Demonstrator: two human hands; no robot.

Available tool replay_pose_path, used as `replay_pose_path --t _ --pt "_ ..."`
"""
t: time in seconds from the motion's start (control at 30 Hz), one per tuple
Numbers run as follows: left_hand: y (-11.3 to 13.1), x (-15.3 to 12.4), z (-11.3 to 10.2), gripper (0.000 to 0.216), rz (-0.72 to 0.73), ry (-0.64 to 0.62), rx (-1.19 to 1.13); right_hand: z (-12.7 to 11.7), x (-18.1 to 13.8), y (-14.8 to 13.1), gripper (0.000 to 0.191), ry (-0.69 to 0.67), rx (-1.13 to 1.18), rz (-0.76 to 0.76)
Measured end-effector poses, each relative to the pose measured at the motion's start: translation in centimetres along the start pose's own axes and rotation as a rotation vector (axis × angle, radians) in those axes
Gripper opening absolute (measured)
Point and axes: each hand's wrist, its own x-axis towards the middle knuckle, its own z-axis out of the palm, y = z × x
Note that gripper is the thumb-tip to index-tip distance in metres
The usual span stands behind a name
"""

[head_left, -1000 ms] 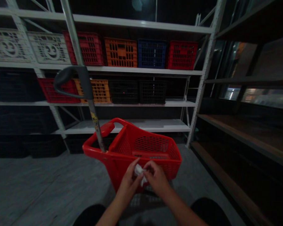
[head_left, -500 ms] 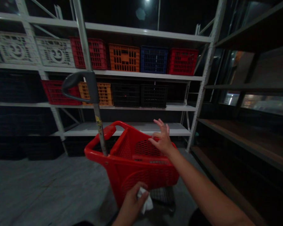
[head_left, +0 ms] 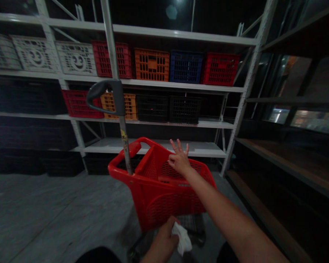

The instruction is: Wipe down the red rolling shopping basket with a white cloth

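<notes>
While stretched forward over the red basket trolley (head_left: 164,190), right hand (head_left: 178,160) hovering open, fingers (head_left: 178,146) spread and pointing away toward the shelving, holding nothing, palm just above the basket's inner mesh wall; whether it touches the plastic cannot be told. Left hand (head_left: 163,243) held low and close to the body, closed around a crumpled white cloth (head_left: 183,238), just beside the trolley's near lower face. Trolley standing straight ahead on the grey floor (head_left: 49,212), long axis running from the near left corner away to the right, so right hand well over it and the nearer of the two to its open top; left hand nearer to its base. Grey pull handle (head_left: 105,95) rising on a metal pole (head_left: 125,146) from the trolley's left end, up and to the left of both hands, ungripped. Beyond, white metal shelving (head_left: 164,84) carrying crates in white, red, orange, blue and black; darker wooden shelves (head_left: 290,157) running along the right side.
</notes>
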Motion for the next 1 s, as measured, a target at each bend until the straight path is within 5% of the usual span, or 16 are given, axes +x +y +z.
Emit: replay_pose_path --t 0.4,0.63,0.83,1.0 --pt "0.1 0.4 -0.9 0.025 0.087 0.177 -0.056 -0.5 -1.4 -0.4 0.011 -0.065 0.129 0.098" --pt "1.7 0.0 -3.9 0.026 0.137 0.435 -0.292 -1.6 -11.2 -4.2 0.019 -0.150 0.885 0.409" --pt "1.8 -0.2 -3.8 0.031 0.145 0.439 -0.301 -1.7 -17.6 -7.5 0.043 -0.206 1.458 0.878" --pt "2.9 -1.0 -2.2 0.030 0.199 0.332 -0.050 -1.7 -18.0 -7.7 0.031 -0.174 1.512 0.859"
